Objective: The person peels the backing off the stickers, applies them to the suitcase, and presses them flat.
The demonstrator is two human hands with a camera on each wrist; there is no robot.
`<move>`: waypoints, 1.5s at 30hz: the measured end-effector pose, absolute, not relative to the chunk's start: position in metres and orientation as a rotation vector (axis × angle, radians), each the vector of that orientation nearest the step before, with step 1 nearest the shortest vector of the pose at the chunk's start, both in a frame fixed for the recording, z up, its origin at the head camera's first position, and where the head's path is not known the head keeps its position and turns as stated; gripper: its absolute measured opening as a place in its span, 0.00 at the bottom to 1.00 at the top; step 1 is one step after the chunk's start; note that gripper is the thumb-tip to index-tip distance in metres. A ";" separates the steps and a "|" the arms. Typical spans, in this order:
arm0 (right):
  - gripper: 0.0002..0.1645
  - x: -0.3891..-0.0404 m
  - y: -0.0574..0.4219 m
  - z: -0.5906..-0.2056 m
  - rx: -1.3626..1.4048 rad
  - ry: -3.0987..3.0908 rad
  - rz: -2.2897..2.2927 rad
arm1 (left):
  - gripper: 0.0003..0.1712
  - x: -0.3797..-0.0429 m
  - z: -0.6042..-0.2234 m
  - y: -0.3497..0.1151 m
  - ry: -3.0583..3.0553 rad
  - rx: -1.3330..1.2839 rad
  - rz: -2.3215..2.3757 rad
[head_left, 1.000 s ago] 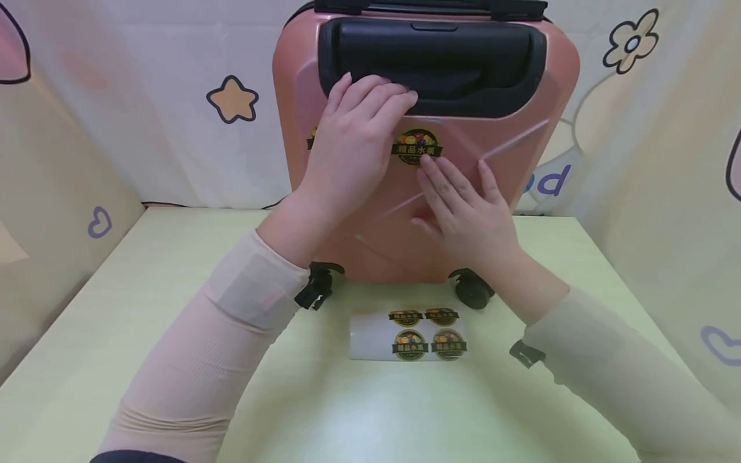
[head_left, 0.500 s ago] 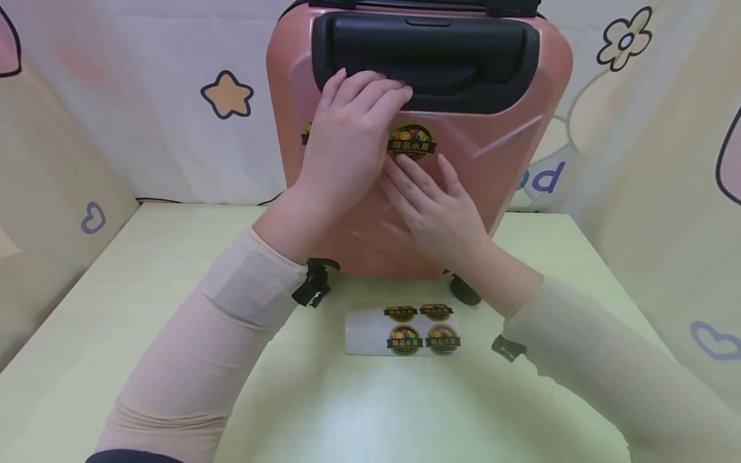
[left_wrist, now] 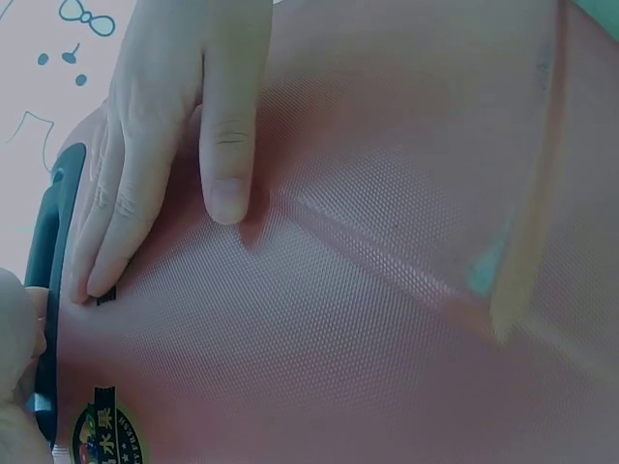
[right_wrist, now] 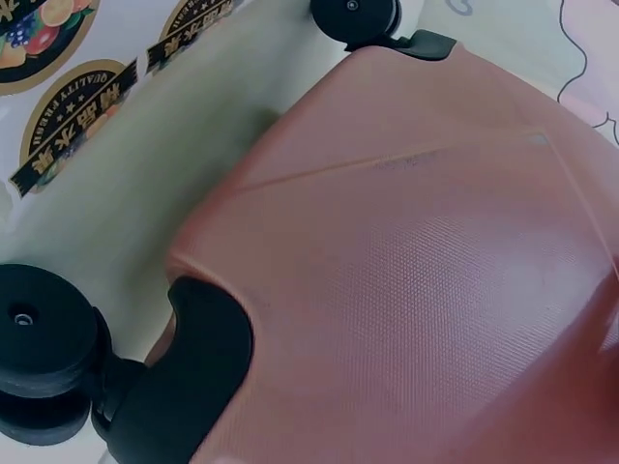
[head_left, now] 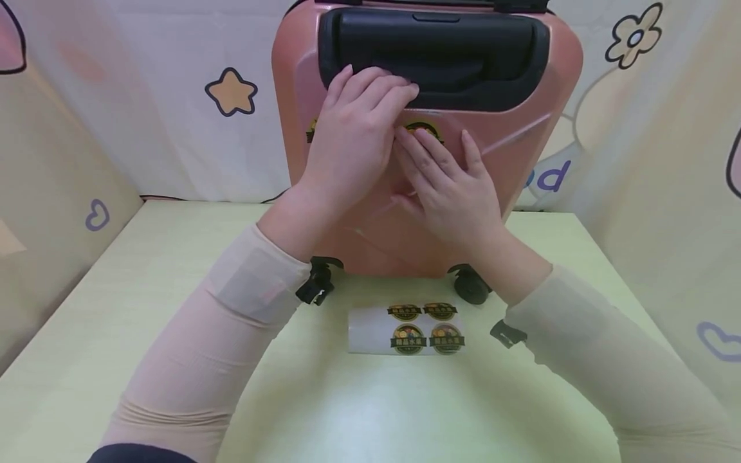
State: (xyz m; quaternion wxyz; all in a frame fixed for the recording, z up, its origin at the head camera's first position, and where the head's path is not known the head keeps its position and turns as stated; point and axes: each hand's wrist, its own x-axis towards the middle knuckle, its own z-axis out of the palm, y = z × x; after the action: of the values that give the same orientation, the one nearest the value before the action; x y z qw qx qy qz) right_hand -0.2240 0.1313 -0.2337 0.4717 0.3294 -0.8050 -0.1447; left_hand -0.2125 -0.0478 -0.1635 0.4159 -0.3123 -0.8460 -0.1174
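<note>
A pink suitcase (head_left: 376, 247) stands upright on the table, with a black handle recess (head_left: 440, 58) near its top. My left hand (head_left: 353, 138) holds the recess's lower left edge with bent fingers, which the left wrist view shows at its left border. Below the recess, my right hand (head_left: 454, 186) presses its nearly straight fingers on a round fruit sticker (head_left: 424, 127). Only the sticker's upper part shows above the fingertips. Another such sticker (left_wrist: 104, 430) lies on the shell beside it, mostly behind my left hand in the head view. The right wrist view shows neither hand clearly.
On the table (head_left: 370, 411), in front of the suitcase, lies a white sheet (head_left: 368, 331) with several fruit stickers. Black wheels (head_left: 471, 286) support the suitcase. Behind stands a printed curtain (head_left: 156, 116), and patterned side walls flank the table.
My right hand has shifted left, then up, so its fingers now cover most of the sticker that was almost fully visible before. The left hand keeps its place on the recess edge.
</note>
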 end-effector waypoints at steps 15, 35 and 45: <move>0.41 -0.223 0.137 -0.239 0.682 -2.091 -0.177 | 0.19 -0.213 -0.167 -0.051 -2.119 -0.794 -0.314; 0.40 -0.210 0.133 -0.281 0.871 -2.053 -0.208 | 0.22 -0.204 -0.167 -0.050 -2.221 -0.784 -0.250; 0.26 -0.199 0.143 -0.303 1.257 -1.920 -0.171 | 0.19 -0.178 -0.209 -0.056 -2.272 -1.084 -0.560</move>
State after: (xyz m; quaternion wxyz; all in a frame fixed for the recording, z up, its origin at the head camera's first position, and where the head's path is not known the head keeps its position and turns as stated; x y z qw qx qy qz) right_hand -0.1994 0.1428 -0.3026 0.4078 0.4986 -0.7619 -0.0680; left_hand -0.1784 -0.0564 -0.2091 0.2777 -0.4037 -0.8464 -0.2088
